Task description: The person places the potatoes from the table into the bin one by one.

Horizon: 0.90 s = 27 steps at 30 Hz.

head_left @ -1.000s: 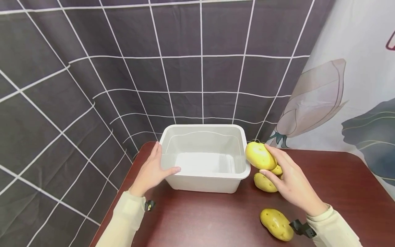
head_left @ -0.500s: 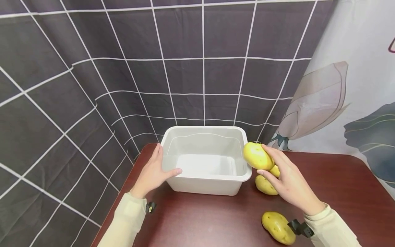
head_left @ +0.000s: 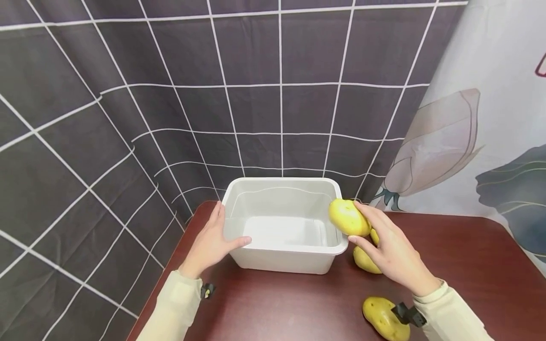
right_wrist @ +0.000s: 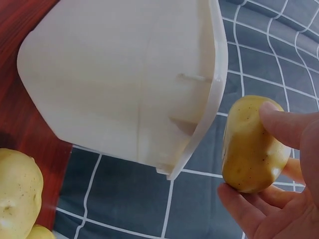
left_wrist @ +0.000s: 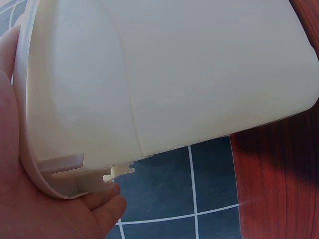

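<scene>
A white plastic tub stands on the table in the head view, nothing lying inside it. My left hand holds its front left corner, thumb on the front rim and fingers along the left side. In the left wrist view, fingertips show under the lip of the tub. My right hand grips a yellow potato between thumb and fingers. From above, this potato overlaps the tub's right rim. The right wrist view shows the potato just above the rim, beside the tub.
Under the right hand lie more potatoes on the reddish-brown table. Another potato rests nearer the front, by the right wrist. A dark gridded cloth hangs behind and to the left; a pale flower-patterned cloth hangs at right.
My right hand has carried the potato slightly left, from beside the tub to over its right rim. The left hand keeps its place on the tub.
</scene>
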Each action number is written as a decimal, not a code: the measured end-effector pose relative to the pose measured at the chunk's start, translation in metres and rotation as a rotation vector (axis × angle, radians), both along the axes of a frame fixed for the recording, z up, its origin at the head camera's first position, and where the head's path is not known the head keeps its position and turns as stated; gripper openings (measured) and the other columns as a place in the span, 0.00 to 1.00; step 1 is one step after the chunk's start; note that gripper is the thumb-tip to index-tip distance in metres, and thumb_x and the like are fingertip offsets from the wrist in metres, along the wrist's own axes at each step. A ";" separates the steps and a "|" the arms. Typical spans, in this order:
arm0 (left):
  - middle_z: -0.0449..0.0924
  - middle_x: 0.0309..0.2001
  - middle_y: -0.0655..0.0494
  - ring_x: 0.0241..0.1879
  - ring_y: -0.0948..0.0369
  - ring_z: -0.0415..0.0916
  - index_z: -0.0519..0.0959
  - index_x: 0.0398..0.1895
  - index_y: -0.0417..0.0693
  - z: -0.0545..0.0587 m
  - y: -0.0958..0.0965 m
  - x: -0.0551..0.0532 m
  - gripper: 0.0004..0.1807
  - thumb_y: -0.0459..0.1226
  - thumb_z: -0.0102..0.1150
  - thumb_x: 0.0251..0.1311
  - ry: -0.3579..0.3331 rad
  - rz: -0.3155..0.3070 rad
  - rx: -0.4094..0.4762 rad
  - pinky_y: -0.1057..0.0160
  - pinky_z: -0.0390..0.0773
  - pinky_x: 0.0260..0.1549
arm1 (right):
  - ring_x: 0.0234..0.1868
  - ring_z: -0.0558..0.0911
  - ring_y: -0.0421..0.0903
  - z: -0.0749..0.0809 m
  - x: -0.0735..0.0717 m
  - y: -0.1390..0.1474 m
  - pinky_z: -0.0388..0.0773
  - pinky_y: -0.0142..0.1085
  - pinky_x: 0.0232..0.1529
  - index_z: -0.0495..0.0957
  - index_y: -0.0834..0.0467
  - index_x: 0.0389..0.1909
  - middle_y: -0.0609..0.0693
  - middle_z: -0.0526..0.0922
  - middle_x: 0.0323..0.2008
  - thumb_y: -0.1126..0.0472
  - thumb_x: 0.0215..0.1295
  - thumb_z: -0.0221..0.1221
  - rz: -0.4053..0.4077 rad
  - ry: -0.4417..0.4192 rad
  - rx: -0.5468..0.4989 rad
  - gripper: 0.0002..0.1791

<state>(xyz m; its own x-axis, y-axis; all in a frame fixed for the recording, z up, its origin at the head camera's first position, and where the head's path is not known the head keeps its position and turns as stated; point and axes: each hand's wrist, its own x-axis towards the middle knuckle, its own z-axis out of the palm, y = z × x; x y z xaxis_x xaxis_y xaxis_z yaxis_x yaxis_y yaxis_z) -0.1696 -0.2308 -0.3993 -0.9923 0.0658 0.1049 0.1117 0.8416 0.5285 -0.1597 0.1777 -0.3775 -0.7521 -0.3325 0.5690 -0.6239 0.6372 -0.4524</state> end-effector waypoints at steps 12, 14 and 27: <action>0.37 0.81 0.44 0.77 0.43 0.48 0.43 0.79 0.34 -0.002 0.001 0.000 0.70 0.73 0.61 0.50 0.007 -0.003 -0.002 0.39 0.61 0.67 | 0.59 0.77 0.56 -0.001 -0.005 -0.007 0.69 0.52 0.57 0.67 0.56 0.73 0.54 0.75 0.64 0.65 0.52 0.75 0.010 0.012 0.018 0.45; 0.37 0.81 0.44 0.77 0.43 0.48 0.43 0.79 0.34 -0.002 0.001 0.000 0.70 0.72 0.62 0.50 0.011 -0.005 -0.002 0.39 0.61 0.68 | 0.59 0.77 0.55 -0.001 -0.006 -0.008 0.69 0.51 0.57 0.67 0.56 0.73 0.54 0.75 0.63 0.65 0.52 0.75 0.006 0.015 0.032 0.45; 0.37 0.81 0.43 0.77 0.43 0.48 0.43 0.79 0.33 -0.003 0.000 0.001 0.70 0.73 0.61 0.50 0.009 0.002 -0.014 0.39 0.61 0.67 | 0.59 0.78 0.55 -0.002 -0.010 -0.019 0.75 0.51 0.57 0.66 0.58 0.72 0.56 0.75 0.63 0.63 0.55 0.74 0.009 -0.026 0.071 0.44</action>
<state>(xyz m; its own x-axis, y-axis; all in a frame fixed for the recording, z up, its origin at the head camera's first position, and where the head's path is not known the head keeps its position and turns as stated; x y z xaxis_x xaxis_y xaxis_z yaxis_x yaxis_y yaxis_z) -0.1690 -0.2304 -0.4025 -0.9915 0.0653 0.1124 0.1144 0.8493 0.5153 -0.1695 0.1586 -0.3795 -0.7629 -0.3780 0.5245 -0.6186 0.6625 -0.4223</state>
